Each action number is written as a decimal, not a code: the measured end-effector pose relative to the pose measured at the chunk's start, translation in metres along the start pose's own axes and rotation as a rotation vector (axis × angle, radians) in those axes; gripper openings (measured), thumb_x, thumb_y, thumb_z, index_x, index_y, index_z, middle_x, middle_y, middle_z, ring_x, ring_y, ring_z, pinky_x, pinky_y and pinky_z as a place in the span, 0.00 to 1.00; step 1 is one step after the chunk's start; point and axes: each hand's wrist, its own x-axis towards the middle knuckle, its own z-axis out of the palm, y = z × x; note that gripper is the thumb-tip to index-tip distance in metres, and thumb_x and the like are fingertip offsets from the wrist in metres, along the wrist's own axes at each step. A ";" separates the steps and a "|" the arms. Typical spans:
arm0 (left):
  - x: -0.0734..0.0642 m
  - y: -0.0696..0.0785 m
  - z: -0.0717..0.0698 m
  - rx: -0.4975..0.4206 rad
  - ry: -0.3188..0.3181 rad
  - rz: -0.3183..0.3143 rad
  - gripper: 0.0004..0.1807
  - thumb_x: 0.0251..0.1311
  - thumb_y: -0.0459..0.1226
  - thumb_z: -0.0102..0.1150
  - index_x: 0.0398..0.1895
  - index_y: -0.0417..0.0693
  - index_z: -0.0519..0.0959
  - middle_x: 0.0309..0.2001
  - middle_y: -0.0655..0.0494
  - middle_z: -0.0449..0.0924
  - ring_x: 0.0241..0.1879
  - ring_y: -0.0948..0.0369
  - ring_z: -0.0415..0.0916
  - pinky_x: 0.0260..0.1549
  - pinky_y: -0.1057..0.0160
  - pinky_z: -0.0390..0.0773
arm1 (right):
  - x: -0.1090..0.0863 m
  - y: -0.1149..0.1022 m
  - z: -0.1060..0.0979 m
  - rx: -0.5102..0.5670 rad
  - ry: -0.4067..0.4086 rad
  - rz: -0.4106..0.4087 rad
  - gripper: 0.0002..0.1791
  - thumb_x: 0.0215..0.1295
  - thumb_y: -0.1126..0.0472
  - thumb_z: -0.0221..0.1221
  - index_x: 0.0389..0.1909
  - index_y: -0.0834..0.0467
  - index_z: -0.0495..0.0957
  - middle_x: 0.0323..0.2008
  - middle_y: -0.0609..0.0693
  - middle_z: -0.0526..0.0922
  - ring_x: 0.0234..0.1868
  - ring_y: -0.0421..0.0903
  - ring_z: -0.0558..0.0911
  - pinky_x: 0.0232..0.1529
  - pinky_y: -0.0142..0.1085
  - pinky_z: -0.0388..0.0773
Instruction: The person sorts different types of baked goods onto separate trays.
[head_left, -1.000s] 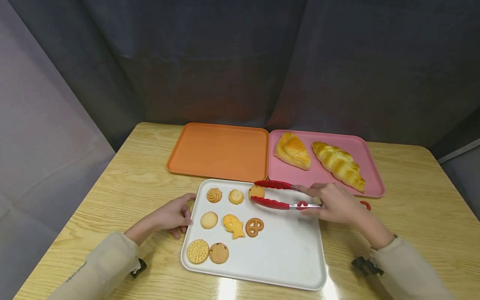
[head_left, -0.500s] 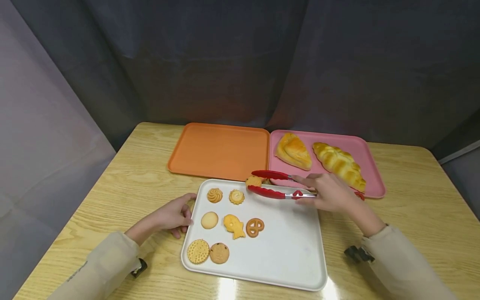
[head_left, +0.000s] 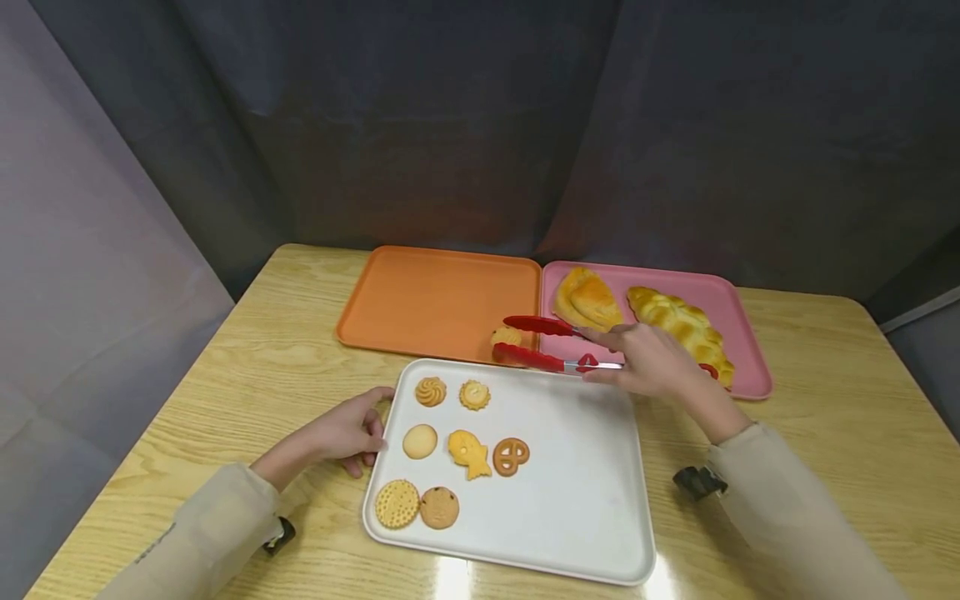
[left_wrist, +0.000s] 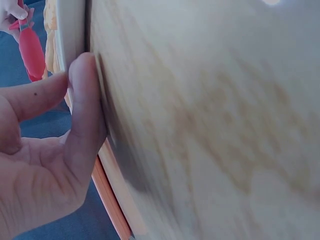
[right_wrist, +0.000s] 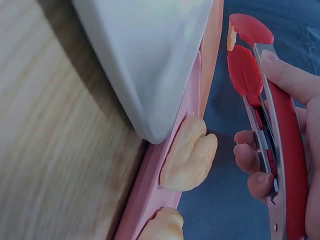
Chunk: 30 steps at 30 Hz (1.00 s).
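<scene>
I see the left hand (head_left: pixel 348 431), thumb and forefinger apart, touching the white tray's (head_left: pixel 570 492) left edge. By the orange tray's (head_left: pixel 427 300) near right corner, a cookie (head_left: pixel 505 336) sits between the tongs (head_left: pixel 531 358) that the right hand (head_left: pixel 652 358) grips.

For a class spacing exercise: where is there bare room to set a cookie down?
Bare: the orange tray left of the cookie between the tongs; the white tray between pretzel and right rim. Crowded: the white tray's left, with cookies; the pink tray, with two breads, partly behind the right hand.
</scene>
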 end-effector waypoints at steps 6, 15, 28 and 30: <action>0.000 0.001 0.000 0.000 -0.003 -0.001 0.38 0.53 0.22 0.52 0.67 0.41 0.51 0.24 0.47 0.69 0.18 0.58 0.71 0.10 0.60 0.76 | 0.010 0.003 -0.005 -0.007 -0.031 0.064 0.34 0.47 0.47 0.67 0.57 0.55 0.74 0.15 0.44 0.72 0.15 0.42 0.62 0.16 0.30 0.67; -0.001 0.001 -0.001 0.005 -0.005 -0.010 0.38 0.54 0.22 0.52 0.68 0.42 0.50 0.24 0.47 0.69 0.18 0.58 0.71 0.11 0.60 0.76 | 0.025 0.005 -0.009 -0.019 -0.072 0.172 0.36 0.48 0.48 0.66 0.60 0.52 0.70 0.17 0.46 0.75 0.20 0.46 0.67 0.22 0.33 0.71; -0.005 -0.002 -0.002 0.003 -0.001 0.003 0.38 0.53 0.22 0.52 0.68 0.41 0.50 0.24 0.47 0.69 0.17 0.58 0.71 0.10 0.60 0.76 | 0.055 0.008 -0.016 -0.024 -0.073 0.178 0.37 0.50 0.44 0.64 0.60 0.56 0.69 0.12 0.48 0.68 0.15 0.46 0.65 0.18 0.32 0.68; -0.005 -0.002 -0.001 -0.001 -0.001 0.004 0.38 0.53 0.22 0.52 0.68 0.41 0.49 0.24 0.47 0.69 0.17 0.58 0.71 0.10 0.60 0.76 | 0.058 0.008 -0.017 -0.013 -0.084 0.188 0.37 0.51 0.44 0.63 0.61 0.56 0.69 0.13 0.48 0.69 0.16 0.46 0.66 0.19 0.33 0.69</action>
